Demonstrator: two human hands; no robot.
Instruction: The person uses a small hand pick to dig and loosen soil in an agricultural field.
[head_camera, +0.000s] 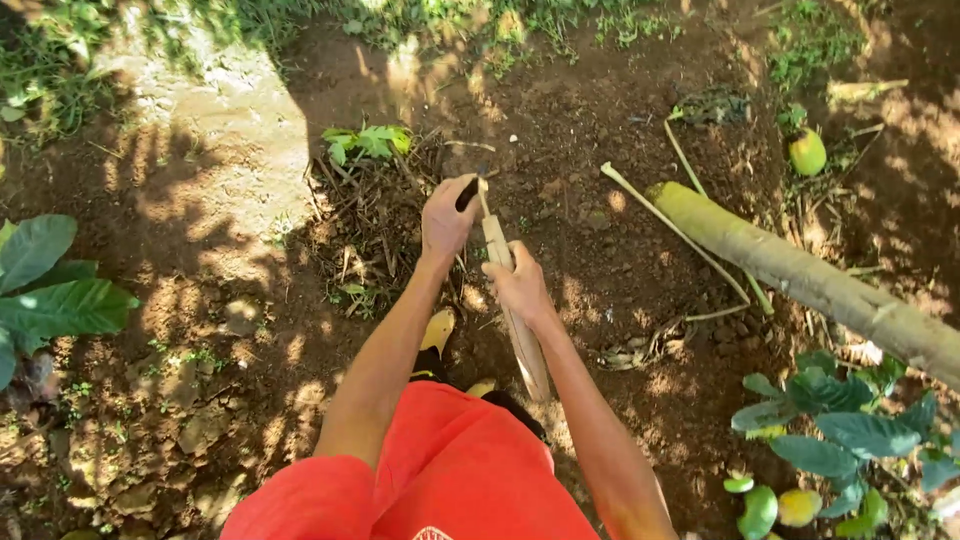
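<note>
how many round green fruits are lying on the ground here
4 that I can make out: one fruit at upper right near the fallen trunk, and three at lower right under the leafy plant. Leaves may hide more.

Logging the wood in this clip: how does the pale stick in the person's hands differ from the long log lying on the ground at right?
The pale stick is thin, flat-sided and light tan; the log is thick, round and greenish. The stick is held off the soil by the right hand, the left hand at its upper end with a dark tool; the log lies untouched on the dirt. Both are long and straight.
</note>
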